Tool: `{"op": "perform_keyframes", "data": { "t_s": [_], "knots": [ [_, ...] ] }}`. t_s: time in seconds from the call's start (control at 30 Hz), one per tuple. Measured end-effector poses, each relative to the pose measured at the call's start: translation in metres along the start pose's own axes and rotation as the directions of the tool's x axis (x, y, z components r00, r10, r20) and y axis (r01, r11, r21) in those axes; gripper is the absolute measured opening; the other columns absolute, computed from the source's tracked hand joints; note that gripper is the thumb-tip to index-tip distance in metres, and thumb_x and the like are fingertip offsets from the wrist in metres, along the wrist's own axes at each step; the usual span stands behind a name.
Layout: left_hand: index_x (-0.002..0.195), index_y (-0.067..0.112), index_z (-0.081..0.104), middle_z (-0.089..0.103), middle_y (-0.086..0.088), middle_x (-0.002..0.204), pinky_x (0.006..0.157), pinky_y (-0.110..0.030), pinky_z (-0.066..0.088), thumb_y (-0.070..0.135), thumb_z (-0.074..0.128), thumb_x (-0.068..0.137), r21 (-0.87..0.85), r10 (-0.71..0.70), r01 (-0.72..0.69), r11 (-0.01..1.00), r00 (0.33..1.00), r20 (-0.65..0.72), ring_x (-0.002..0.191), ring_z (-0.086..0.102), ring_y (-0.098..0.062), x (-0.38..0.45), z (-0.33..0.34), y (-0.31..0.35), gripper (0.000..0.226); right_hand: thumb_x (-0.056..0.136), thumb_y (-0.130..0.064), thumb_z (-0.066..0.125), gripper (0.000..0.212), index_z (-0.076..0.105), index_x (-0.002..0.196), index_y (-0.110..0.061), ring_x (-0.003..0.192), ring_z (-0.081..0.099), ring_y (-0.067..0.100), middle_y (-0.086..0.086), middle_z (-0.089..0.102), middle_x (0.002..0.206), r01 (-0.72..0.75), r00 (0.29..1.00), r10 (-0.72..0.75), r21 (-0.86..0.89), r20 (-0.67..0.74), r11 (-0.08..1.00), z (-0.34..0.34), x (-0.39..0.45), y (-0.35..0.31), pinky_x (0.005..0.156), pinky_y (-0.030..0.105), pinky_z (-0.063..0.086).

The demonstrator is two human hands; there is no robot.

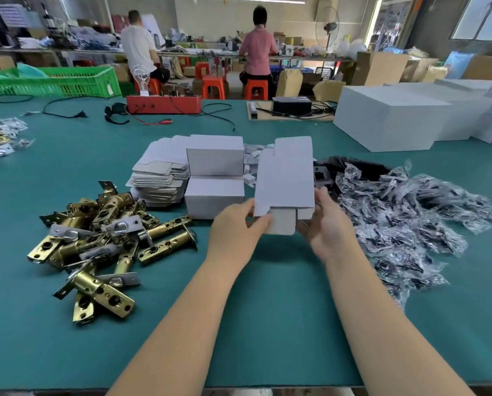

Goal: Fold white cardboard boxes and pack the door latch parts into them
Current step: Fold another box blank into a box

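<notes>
Both hands up over teal felt-like bench, centre of view, holding one white cardboard box blank betw. them.

Blank: matte white card, flat-sided, partly opened into a sleeve; long axis runs away from the person, tilted upward. Far end w/ tuck flap points toward far side of bench; near end has rounded-corner flaps hanging open toward the wrists.

Left hand: fingers curled, pinching near-left corner of blank by the flap. Right hand: fingers wrapped round near-right edge, thumb on outer face. Both grip the card.

Just behind blank, left: two folded boxes, rectangular, closed, one stacked on the other, resting on bench. Beside them a stack of flat blanks, grey-white, rounded tabs, edges fanned.

Left of hands: heap of door latch parts, brass-coloured tubular bodies w/ shiny steel faceplates, lying in mixed directions, touching each other.

Right: pile of clear crinkled plastic bags w/ dark small contents; contents too small to tell.

Far right: large white cartons, plain, blocky.
</notes>
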State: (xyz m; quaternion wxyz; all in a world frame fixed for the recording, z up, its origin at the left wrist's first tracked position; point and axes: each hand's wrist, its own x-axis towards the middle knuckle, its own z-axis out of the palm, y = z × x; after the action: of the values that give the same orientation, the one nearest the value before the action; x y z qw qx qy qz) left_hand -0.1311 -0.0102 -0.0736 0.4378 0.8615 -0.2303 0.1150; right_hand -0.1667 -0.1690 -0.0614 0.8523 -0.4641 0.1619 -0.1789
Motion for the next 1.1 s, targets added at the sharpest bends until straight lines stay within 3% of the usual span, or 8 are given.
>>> {"op": "perform_keyframes", "data": {
  "t_s": [0.17,0.37,0.53,0.67,0.77,0.9,1.0,1.1],
  "knots": [
    [0.093,0.017,0.066,0.063,0.002,0.085,0.066,-0.028,0.038,0.029,0.058,0.089,0.048,-0.054,0.051,0.998,0.996,0.064,0.079,0.054,-0.018,-0.008,0.004,-0.001,0.015,0.099,-0.026,0.048,0.021,0.062,0.108,-0.013,0.086,0.069,0.021,0.004,0.073,0.098,-0.019,0.999,0.022,-0.082,0.043,0.996,-0.005,-0.007,0.009,0.070,0.039,0.058],
    [0.128,0.025,0.052,0.066,0.013,0.097,0.069,-0.029,0.045,0.041,0.059,0.086,0.137,-0.122,0.102,0.985,0.983,0.141,0.094,0.061,-0.017,-0.008,0.002,0.000,0.046,0.099,-0.013,0.045,0.020,0.062,0.099,-0.023,0.095,0.065,0.024,-0.001,0.072,0.099,0.046,0.997,-0.018,-0.353,0.081,0.934,0.000,-0.013,0.017,0.085,0.044,0.053],
    [0.111,0.030,0.063,0.068,0.016,0.090,0.062,-0.014,0.044,0.048,0.059,0.089,-0.245,-0.204,0.242,0.939,0.964,0.171,0.085,0.064,-0.009,-0.008,0.000,0.004,0.029,0.096,-0.013,0.045,0.024,0.065,0.096,-0.028,0.101,0.064,0.024,-0.006,0.073,0.099,0.064,0.993,-0.016,-0.426,0.117,0.902,0.000,-0.016,0.018,0.091,0.044,0.050],
    [0.120,0.024,0.058,0.066,0.005,0.111,0.077,-0.015,0.050,0.020,0.073,0.082,-0.427,-0.174,0.267,0.864,0.954,0.243,0.101,0.063,-0.011,-0.007,-0.001,0.008,0.041,0.099,-0.022,0.044,0.021,0.061,0.100,-0.033,0.104,0.063,0.016,-0.010,0.069,0.107,0.132,0.988,-0.084,-0.444,0.128,0.886,0.002,-0.017,0.022,0.087,0.036,0.052],
    [0.131,0.026,0.051,0.062,0.001,0.116,0.089,-0.026,0.049,0.012,0.074,0.080,-0.289,-0.067,0.142,0.947,0.964,0.256,0.104,0.059,-0.011,-0.006,-0.007,0.006,0.058,0.099,-0.026,0.045,0.015,0.057,0.105,-0.033,0.103,0.061,0.013,-0.012,0.065,0.108,0.159,0.987,-0.133,-0.423,0.090,0.892,0.003,-0.016,0.020,0.085,0.032,0.050],
    [0.120,0.035,0.061,0.066,0.016,0.094,0.061,-0.006,0.040,0.026,0.074,0.081,-0.144,-0.027,0.061,0.988,0.973,0.228,0.066,0.054,0.005,-0.004,-0.015,-0.002,0.042,0.096,-0.021,0.052,0.024,0.056,0.119,-0.025,0.106,0.061,0.012,-0.004,0.065,0.118,0.158,0.985,-0.111,-0.417,0.135,0.895,-0.001,-0.016,0.016,0.090,0.033,0.050],
    [0.115,0.031,0.063,0.065,0.014,0.094,0.061,-0.004,0.038,0.027,0.070,0.082,-0.041,-0.053,0.063,0.997,0.977,0.207,0.073,0.056,0.001,-0.003,-0.013,-0.005,0.035,0.094,-0.032,0.053,0.028,0.060,0.119,-0.022,0.101,0.066,0.013,-0.001,0.069,0.115,0.106,0.975,-0.020,-0.387,0.222,0.916,-0.001,-0.017,0.018,0.079,0.028,0.054],
    [0.105,0.038,0.059,0.063,0.017,0.094,0.065,-0.008,0.039,0.025,0.069,0.082,-0.087,-0.106,0.125,0.988,0.976,0.191,0.085,0.062,-0.008,-0.002,-0.011,-0.007,0.028,0.099,-0.052,0.034,0.045,0.070,0.104,-0.024,0.098,0.069,0.017,0.002,0.073,0.106,-0.047,0.974,0.110,-0.296,0.200,0.954,0.000,-0.019,0.017,0.080,0.035,0.056]
  ]
}}
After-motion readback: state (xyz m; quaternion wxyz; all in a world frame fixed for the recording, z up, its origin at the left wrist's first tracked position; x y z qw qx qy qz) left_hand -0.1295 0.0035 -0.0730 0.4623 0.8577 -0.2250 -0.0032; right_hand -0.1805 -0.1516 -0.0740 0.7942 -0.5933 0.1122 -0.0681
